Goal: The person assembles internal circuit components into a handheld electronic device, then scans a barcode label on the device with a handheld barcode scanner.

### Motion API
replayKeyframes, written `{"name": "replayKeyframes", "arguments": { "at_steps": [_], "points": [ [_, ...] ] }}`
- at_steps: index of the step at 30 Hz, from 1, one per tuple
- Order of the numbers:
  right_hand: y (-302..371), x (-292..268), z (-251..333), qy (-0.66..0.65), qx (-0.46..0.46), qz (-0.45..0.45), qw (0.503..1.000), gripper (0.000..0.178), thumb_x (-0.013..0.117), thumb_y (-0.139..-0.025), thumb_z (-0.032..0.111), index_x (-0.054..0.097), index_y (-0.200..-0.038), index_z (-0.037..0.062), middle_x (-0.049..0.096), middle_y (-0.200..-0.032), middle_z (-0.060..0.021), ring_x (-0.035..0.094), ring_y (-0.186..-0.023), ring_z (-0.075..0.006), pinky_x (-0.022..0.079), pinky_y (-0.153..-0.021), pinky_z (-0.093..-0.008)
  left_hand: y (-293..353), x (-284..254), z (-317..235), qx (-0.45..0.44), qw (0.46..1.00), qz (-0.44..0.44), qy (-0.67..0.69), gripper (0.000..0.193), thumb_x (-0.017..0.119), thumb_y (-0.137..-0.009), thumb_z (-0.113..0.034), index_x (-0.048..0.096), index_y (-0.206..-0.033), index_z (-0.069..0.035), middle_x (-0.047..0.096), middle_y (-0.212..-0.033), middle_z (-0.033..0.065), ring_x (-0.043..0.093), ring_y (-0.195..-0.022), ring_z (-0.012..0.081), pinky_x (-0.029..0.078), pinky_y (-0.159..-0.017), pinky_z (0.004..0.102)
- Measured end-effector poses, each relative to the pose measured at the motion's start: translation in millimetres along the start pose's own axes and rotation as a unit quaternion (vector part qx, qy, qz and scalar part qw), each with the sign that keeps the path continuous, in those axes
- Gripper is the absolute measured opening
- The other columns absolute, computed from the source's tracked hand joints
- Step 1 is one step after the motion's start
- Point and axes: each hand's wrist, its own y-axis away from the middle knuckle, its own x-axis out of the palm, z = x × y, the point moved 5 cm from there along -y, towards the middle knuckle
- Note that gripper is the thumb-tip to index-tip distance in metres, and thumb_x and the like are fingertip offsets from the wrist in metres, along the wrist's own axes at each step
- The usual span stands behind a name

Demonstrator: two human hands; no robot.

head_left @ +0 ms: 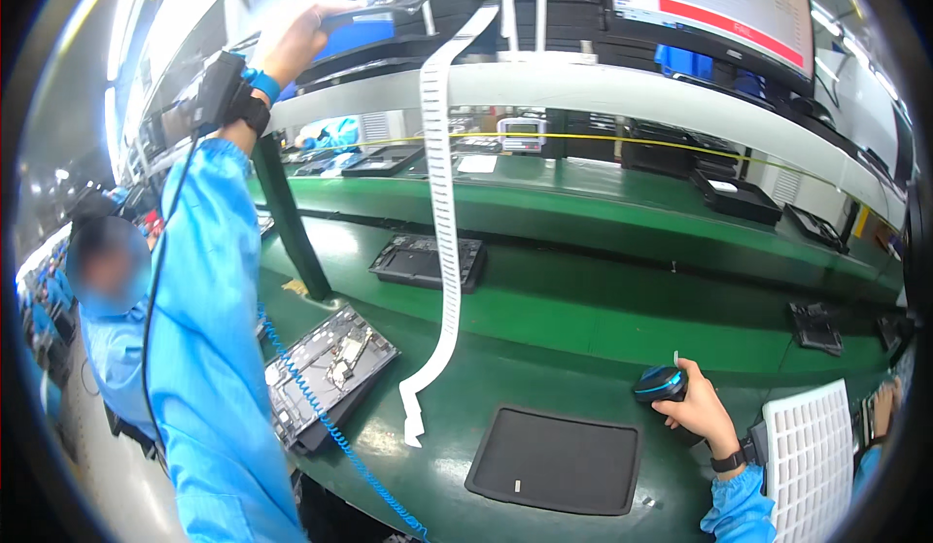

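Blue-sleeved left arm (219,329) raised, the left grip (292,43) pinches a dark flat part (398,3) running rightward, upper left, while the right grip (704,415) wraps a black scanner (659,384) facing left, lower right.

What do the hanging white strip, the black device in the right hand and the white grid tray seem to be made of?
White strip: probably matte paper; it curls thinly and creases at its lower end.
Black device: likely hard plastic; its dark shell looks smooth, its blue band glossy.
White grid tray: perhaps moulded plastic, matte, with regular ribs.
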Motion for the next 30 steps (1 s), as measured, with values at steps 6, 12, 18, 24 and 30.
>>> {"name": "replayKeyframes", "arguments": {
  "at_steps": [6,12,18,24,30],
  "points": [
    [-7.8,14.7,5.7,0.035,0.002,0.04,0.999,0.088,0.084,-0.083,0.016,0.032,-0.15,-0.0089,0.073,-0.092,-0.018,0.072,-0.062,-0.0194,0.059,-0.057,-0.033,-18.6,98.2,64.6,-0.053,0.995,0.054,0.071,0.035,0.08,-0.088,-0.032,0.073,-0.098,0.001,0.07,-0.101,0.0262,0.066,-0.096,0.0432,0.05,-0.086,0.0482],
    [-4.3,13.9,6.4,0.035,0.005,0.062,0.997,0.09,0.081,-0.087,0.02,0.027,-0.152,-0.0107,0.072,-0.086,-0.0185,0.072,-0.064,-0.0218,0.058,-0.059,-0.0332,-21.3,128.9,89.7,-0.105,0.926,0.251,0.261,0.034,0.057,-0.105,-0.018,0.066,-0.131,0.002,0.076,-0.12,0.0139,0.073,-0.103,0.0255,0.053,-0.09,0.0305],
    [2.4,4.5,1.9,0.028,0.017,0.068,0.997,0.088,0.077,-0.088,0.018,0.027,-0.154,-0.0117,0.07,-0.08,-0.0165,0.069,-0.061,-0.0215,0.056,-0.059,-0.0352,-45.6,143.0,91.6,-0.167,0.921,0.218,0.277,0.037,0.069,-0.099,-0.034,0.074,-0.104,0.002,0.058,-0.08,0.005,0.053,-0.079,0.0151,0.047,-0.077,0.0334],
    [-6.5,12.9,5.8,0.042,-0.006,0.081,0.996,0.089,0.079,-0.087,0.021,0.028,-0.152,-0.011,0.072,-0.081,-0.0174,0.071,-0.061,-0.022,0.057,-0.058,-0.034,-48.1,150.8,171.9,-0.171,0.935,0.212,0.228,0.03,0.06,-0.102,-0.016,0.069,-0.124,0.001,0.071,-0.11,0.0136,0.068,-0.099,0.0258,0.052,-0.09,0.0322],
    [2.3,8.5,10.9,0.011,0.008,0.064,0.998,0.085,0.081,-0.085,0.019,0.033,-0.149,-0.0094,0.074,-0.093,-0.0203,0.072,-0.062,-0.0211,0.059,-0.058,-0.0351,44.2,48.3,65.6,-0.198,0.954,-0.143,0.176,0.039,0.057,-0.105,-0.033,0.073,-0.114,0.001,0.077,-0.104,0.0152,0.073,-0.094,0.0206,0.053,-0.082,0.0381]
  ]
}}
